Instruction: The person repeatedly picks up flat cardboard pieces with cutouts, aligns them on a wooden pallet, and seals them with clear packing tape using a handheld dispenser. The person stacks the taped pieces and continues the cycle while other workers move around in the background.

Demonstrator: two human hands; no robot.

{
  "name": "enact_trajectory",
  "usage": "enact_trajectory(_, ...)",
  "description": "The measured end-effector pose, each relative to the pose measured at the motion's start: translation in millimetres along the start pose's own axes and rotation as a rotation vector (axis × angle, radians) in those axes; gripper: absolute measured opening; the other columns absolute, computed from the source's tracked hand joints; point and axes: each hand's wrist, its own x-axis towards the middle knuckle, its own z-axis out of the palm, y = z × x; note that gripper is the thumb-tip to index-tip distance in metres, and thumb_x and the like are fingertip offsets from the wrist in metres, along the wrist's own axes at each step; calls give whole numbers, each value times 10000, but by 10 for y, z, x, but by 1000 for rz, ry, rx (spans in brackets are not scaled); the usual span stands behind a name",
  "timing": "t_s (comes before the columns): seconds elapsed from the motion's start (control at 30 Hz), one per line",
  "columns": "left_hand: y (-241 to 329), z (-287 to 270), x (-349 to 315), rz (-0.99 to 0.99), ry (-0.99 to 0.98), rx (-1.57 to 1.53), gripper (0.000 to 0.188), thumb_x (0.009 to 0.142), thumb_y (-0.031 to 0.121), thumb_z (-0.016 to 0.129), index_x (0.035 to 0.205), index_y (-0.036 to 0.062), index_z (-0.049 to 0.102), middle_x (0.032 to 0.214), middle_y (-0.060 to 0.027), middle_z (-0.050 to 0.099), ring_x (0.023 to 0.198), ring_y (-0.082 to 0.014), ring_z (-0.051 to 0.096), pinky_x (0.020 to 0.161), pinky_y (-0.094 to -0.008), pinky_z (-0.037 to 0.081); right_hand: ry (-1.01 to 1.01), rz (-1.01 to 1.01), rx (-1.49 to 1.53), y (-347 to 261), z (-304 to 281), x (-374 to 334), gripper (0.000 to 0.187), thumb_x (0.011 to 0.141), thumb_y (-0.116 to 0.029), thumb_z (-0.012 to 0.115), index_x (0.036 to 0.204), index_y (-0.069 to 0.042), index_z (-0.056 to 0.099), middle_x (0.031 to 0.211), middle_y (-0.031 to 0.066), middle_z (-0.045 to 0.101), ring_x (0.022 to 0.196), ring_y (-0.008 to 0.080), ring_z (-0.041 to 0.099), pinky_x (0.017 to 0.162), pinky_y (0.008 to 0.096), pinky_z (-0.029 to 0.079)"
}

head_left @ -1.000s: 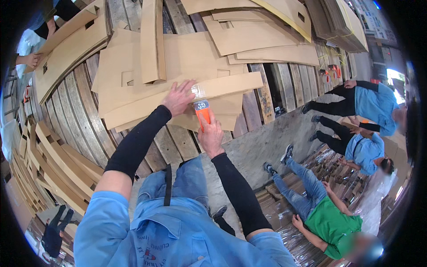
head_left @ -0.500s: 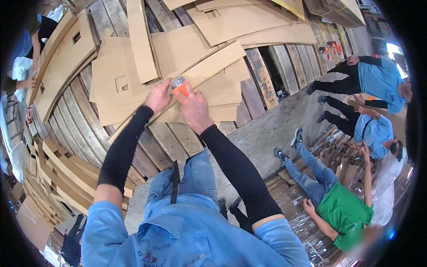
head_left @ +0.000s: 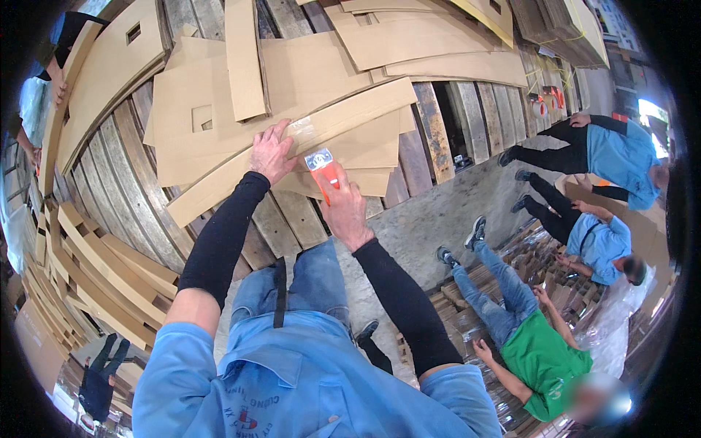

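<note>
A long, narrow cardboard strip [head_left: 365, 115] lies slantwise over flat cardboard sheets, with a piece of clear tape [head_left: 301, 128] across its middle. My left hand [head_left: 272, 155] rests on the strip just left of that tape, its fingers stretched over the cardboard. In my right hand [head_left: 343, 208] is an orange tape dispenser [head_left: 323, 175], its clear end pointing up toward the strip. A small gap separates the dispenser from the taped spot. Beneath lies a larger cardboard sheet [head_left: 175, 146] with a small square cutout.
Wooden slats [head_left: 117, 190] form the work surface. A second cardboard strip [head_left: 244, 66] and more sheets [head_left: 431, 44] lie beyond. Other tape dispensers [head_left: 544, 104] sit at the right. Bent cardboard pieces [head_left: 109, 270] stand lower left. Several people are around, including one in green [head_left: 548, 358].
My right hand has drawn the dispenser back toward me and right, off the strip. The clear tape on the cardboard is now exposed. My left hand has flattened onto the strip.
</note>
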Motion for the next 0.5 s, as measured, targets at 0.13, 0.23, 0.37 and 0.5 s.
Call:
enact_trajectory(0.13,22,28,-12,41,43,1,403,706,351,855,962,82,699,1534,-93,463,1337,-310,492,1040,-489,412,59,5,-21,-15,37,-125,539,783,-61,698,1310,-173,679,1471,158,518,926,343,663,821,453,574)
enact_trajectory(0.23,29,27,-8,44,1,-4,412,714,361,856,979,84,705,1534,-96,461,1343,-311,483,1040,-501,407,72,22,-10,-13,103,-169,552,791,-66,700,1329,-184,671,1486,153,507,971,343,653,838,459,566)
enact_trajectory(0.37,86,-20,25,89,-50,16,452,763,440,817,1022,86,707,1541,-117,451,1364,-322,462,1049,-521,400,41,46,-10,-3,205,-184,588,798,-68,699,1371,-187,638,1493,167,494,992,352,648,827,463,568)
enact_trajectory(0.5,239,-79,116,66,-38,21,528,837,535,746,1102,84,680,1537,-145,448,1391,-337,437,1078,-559,382,63,83,-53,-54,267,-130,602,762,-85,750,1346,-186,645,1499,158,473,925,366,673,768,480,600)
